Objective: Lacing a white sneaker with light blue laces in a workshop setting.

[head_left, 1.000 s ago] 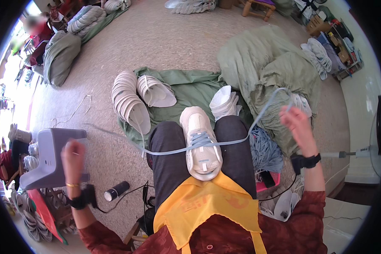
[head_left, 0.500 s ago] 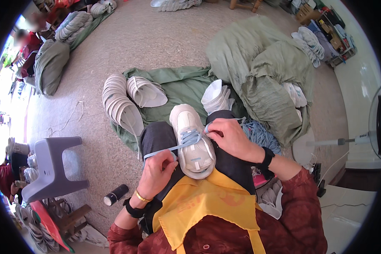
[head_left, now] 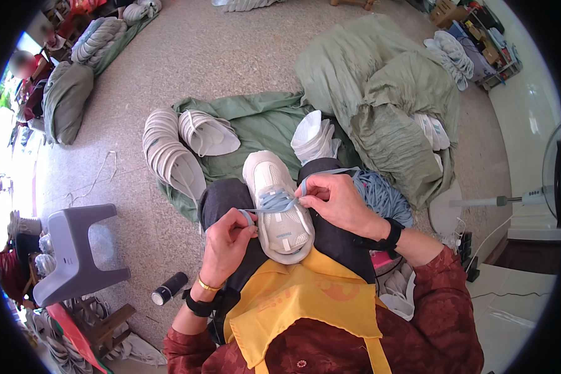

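— What's being worked on over there?

— A white sneaker [head_left: 277, 206], lying sole-down on the person's lap, between the knees, toe pointing away from them. A light blue lace [head_left: 274, 201] crosses its upper.

— And the hands?

— The left hand [head_left: 228, 240] sits just left of the shoe, fingers curled in, thumb and forefinger pinching one end of the lace. The right hand [head_left: 331, 202] is against the shoe's right side, its fingertips pressed together on the other end, right where the lace meets the eyelets.

— What's close by?

— A yellow apron [head_left: 305, 305] hangs just under the heel of the shoe. By the right knee there's a heap of the same blue laces [head_left: 386, 196]. Each wrist has a dark band.

— Farther out?

— A green cloth [head_left: 262, 121] spread on the floor ahead of the knees, with a stack of white soles [head_left: 168, 156] along its left edge and a smaller white pile [head_left: 315, 137] near the right knee. Beyond that, a big bulging green sack [head_left: 386, 100]. On the left, a grey plastic stool [head_left: 75, 249], and a small black spool [head_left: 168, 288] lying on the floor near the left elbow.
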The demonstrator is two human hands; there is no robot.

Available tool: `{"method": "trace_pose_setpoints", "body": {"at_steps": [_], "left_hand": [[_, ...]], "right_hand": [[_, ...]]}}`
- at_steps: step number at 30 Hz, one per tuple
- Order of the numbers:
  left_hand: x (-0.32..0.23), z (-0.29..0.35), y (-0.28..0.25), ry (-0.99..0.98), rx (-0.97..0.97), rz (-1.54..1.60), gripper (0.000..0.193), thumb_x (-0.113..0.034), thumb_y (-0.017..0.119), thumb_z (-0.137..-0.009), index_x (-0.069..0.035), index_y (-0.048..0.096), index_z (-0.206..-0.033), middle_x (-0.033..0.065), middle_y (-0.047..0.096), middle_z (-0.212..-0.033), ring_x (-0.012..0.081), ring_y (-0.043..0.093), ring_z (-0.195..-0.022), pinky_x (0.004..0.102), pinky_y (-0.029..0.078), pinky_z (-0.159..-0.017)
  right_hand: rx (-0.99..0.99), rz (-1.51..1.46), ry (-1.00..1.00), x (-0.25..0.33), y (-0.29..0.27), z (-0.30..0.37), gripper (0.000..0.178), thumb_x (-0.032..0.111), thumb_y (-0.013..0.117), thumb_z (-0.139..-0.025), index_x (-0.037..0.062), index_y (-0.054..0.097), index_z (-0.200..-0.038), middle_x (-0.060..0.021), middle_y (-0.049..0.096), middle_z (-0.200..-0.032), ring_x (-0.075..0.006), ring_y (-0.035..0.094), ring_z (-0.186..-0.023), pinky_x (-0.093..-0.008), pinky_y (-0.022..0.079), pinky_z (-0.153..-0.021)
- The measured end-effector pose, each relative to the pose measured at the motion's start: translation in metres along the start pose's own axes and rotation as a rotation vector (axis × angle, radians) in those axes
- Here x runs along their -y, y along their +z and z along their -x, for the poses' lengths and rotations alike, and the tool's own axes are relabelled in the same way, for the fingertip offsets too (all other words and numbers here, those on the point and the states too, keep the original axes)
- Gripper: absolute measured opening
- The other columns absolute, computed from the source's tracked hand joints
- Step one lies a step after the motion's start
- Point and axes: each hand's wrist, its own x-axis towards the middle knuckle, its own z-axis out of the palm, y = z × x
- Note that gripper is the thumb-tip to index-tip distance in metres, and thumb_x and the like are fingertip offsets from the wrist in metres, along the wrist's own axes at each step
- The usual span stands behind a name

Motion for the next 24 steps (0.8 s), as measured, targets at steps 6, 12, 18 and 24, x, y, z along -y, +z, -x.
{"method": "trace_pose_setpoints", "body": {"at_steps": [6,12,18,24], "left_hand": [[0.007,-0.007,0.005,0.004,-0.047,0.011,0.01,0.011,0.062,-0.093,0.005,0.053,-0.093,0.0137,0.071,-0.11,0.0136,0.071,-0.09,0.0268,0.06,-0.082],[0.011,-0.014,0.014,0.023,-0.137,0.169,0.013,0.01,0.06,-0.096,0.003,0.05,-0.092,0.0143,0.07,-0.108,0.0135,0.069,-0.092,0.027,0.059,-0.084],[0.02,-0.014,0.02,0.067,-0.19,0.294,0.016,0.01,0.063,-0.096,0.003,0.049,-0.092,0.0133,0.07,-0.107,0.0118,0.069,-0.09,0.0255,0.059,-0.082],[0.019,-0.011,0.023,0.06,-0.212,0.191,0.014,0.01,0.062,-0.096,0.002,0.051,-0.093,0.0118,0.068,-0.111,0.0116,0.067,-0.092,0.0263,0.058,-0.086]], "right_hand": [[0.019,-0.035,0.056,-0.007,0.001,-0.001,0.009,-0.006,0.067,-0.092,-0.0069,0.07,-0.1,-0.0062,0.073,-0.089,-0.0081,0.07,-0.085,-0.0245,0.059,-0.077],[-0.032,0.056,-0.016,-0.012,0.007,-0.008,0.01,-0.003,0.074,-0.087,-0.0055,0.066,-0.092,-0.0085,0.072,-0.082,-0.0115,0.071,-0.075,-0.0259,0.058,-0.069],[-0.078,0.126,-0.016,-0.002,0.009,-0.003,0.015,-0.001,0.077,-0.085,-0.0037,0.063,-0.089,-0.0089,0.072,-0.08,-0.0121,0.071,-0.072,-0.0261,0.057,-0.066],[-0.068,0.258,-0.086,0.0,0.009,-0.002,0.01,0.003,0.076,-0.088,-0.004,0.07,-0.091,-0.0093,0.071,-0.08,-0.016,0.071,-0.068,-0.0274,0.057,-0.064]]}}
